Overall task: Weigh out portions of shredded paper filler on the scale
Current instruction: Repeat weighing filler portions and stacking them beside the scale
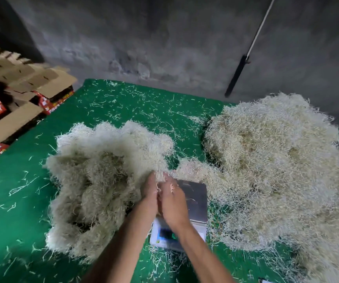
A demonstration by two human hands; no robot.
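my hands: left hand (150, 193) and right hand (172, 199) pressed together, fingers pinching a few paper strands
scale (195, 199): beneath them, pan bare
left pile (103, 176): portioned clumps, apparently weighed
right pile (282, 170): much left

Single head-worn wide-angle view, forward and steeply down, close over the green mat (21, 190).

Packing workshop, bare concrete wall (164, 37), stacked flat cartons (21, 92), green mat (11, 190)
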